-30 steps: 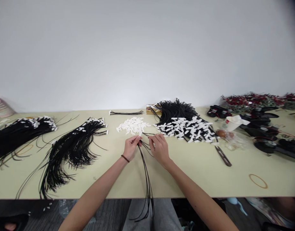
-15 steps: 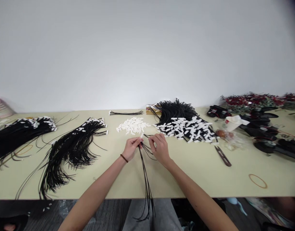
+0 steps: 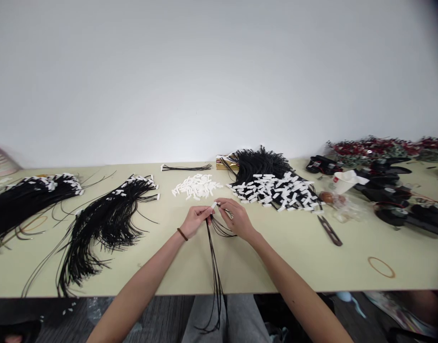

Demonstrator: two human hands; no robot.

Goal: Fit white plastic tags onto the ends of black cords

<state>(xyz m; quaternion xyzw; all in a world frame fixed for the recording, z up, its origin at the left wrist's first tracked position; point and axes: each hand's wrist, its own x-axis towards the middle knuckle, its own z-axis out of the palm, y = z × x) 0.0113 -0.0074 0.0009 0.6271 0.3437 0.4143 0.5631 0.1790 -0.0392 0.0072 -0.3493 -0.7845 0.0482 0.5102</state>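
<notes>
Your left hand (image 3: pixel 197 220) pinches thin black wires (image 3: pixel 214 259) near a small white plastic connector (image 3: pixel 214 205); your right fingers (image 3: pixel 223 204) close beside it (grip partly hidden).

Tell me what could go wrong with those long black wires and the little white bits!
The wires dangling past the table's edge might catch on the knees and get tugged. The white piece between the left hand and right hand is tiny, so it could slip away. And the loose white bits lie just beyond the hands, so a bump might scatter them.
</notes>
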